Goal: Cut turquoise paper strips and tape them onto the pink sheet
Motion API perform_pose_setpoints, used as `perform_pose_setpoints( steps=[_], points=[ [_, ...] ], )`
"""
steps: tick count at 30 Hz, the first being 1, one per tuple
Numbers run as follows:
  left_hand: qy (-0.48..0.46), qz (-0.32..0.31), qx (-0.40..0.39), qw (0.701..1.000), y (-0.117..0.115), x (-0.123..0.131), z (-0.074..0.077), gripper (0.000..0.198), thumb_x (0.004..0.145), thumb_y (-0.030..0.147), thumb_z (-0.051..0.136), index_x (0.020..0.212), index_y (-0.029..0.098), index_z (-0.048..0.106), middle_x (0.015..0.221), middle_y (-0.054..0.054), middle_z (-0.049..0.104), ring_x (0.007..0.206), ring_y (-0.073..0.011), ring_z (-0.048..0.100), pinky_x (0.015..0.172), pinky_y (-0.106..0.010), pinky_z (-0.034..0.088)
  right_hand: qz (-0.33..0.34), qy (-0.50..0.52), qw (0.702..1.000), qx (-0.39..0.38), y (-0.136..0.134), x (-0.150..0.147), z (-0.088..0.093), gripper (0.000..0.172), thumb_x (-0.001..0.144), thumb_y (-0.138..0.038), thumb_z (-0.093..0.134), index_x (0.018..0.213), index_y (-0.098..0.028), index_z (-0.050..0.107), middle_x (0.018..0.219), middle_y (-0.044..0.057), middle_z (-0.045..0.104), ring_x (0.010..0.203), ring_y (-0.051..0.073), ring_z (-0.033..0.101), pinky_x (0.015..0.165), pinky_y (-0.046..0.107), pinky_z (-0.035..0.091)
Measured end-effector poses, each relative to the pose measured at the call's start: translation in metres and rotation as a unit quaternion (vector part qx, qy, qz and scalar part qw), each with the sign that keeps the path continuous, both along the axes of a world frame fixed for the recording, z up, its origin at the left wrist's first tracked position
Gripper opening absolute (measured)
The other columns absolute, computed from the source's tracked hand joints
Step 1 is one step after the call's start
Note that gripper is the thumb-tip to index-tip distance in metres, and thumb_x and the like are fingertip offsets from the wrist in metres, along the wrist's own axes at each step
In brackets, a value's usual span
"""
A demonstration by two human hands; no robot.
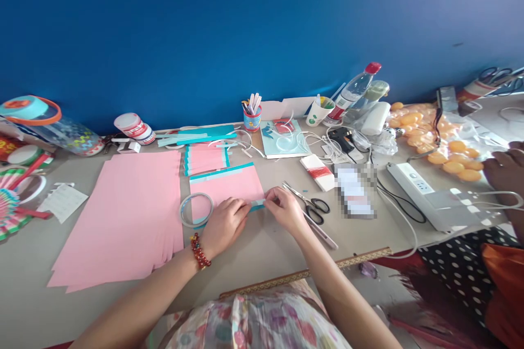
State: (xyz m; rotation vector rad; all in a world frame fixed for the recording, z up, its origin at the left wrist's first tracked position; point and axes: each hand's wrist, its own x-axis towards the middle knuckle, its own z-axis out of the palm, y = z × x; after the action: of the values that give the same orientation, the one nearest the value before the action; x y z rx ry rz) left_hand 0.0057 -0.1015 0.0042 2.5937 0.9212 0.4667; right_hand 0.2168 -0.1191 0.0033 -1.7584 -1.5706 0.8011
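A pink sheet [229, 185] with blue strips along its top and bottom edges lies on the table in front of me. My left hand [225, 223] rests over its lower edge, fingers together and pressed on a whitish tape strip [257, 203]. At the lower right corner my right hand [285, 210] pinches the other end of that strip. A roll of tape [182, 212] lies partly on the sheet, left of my left hand. Black-handled scissors [317, 206] and a slim pale cutter-like tool [323, 232] are just right of my right hand.
A fanned stack of pink paper [123, 207] covers the left. Behind the sheet are smaller blue-edged pink pieces [207, 158] and a pen cup [252, 119]. Rightward lie a blurred phone [355, 191], a power strip [417, 191], and bagged orange balls [458, 158] near another person's hand [507, 174].
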Motion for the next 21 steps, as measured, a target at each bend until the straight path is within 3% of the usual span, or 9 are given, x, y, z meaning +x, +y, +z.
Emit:
perform_pose_setpoints(
  steps=[21],
  points=[
    [0.021,-0.008,0.031,0.999,0.0018,0.0022,-0.0031,0.026,0.098,0.017,0.046,0.121,0.019,0.058,0.113,-0.01,0.061,0.106,-0.024,0.057,0.09,-0.041,0.052,-0.002,-0.02,1.0,0.01,-0.001,0.0007,-0.0036,0.012,0.076,-0.016,0.053,0.066,-0.023,0.049,0.079,0.001,0.062,0.076,0.019,0.054,0.069,0.029,0.039]
  ],
)
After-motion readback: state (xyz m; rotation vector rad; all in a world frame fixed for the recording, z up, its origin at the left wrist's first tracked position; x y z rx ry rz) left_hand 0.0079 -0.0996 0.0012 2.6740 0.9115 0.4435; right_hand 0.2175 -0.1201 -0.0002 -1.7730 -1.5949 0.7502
